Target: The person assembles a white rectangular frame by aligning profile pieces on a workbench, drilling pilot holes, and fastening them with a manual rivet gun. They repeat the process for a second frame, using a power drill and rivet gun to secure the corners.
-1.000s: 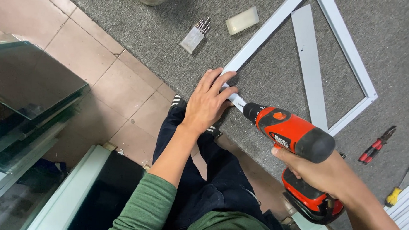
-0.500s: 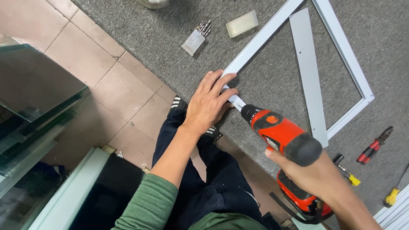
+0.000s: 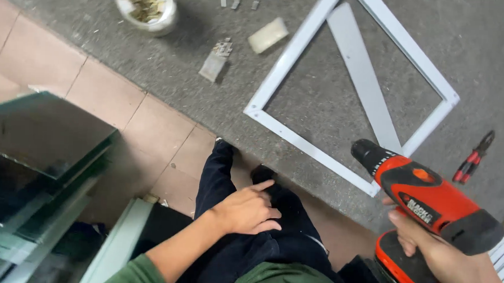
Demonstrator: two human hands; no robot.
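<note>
My right hand [image 3: 427,248] grips the handle of a red and black cordless drill [image 3: 423,192], lifted off the floor with its chuck pointing up-left, near the lower corner of a white metal frame [image 3: 296,140]. The frame lies flat on the grey carpet, with a loose white strip [image 3: 363,78] lying inside it. My left hand [image 3: 247,211] rests on my dark trouser leg, fingers loosely spread, holding nothing. It is well short of the frame.
A white tub of brass screws [image 3: 145,6] stands at the top left. A small bit holder [image 3: 214,62] and a pale block [image 3: 268,35] lie beside the frame. Red-handled pliers [image 3: 473,157] lie at right. Stacked glass panes [image 3: 33,156] sit at left on the tiles.
My left hand has come off the frame corner and dropped back onto my leg. The drill has pulled away from the frame to the right and lifted. The view has shifted back.
</note>
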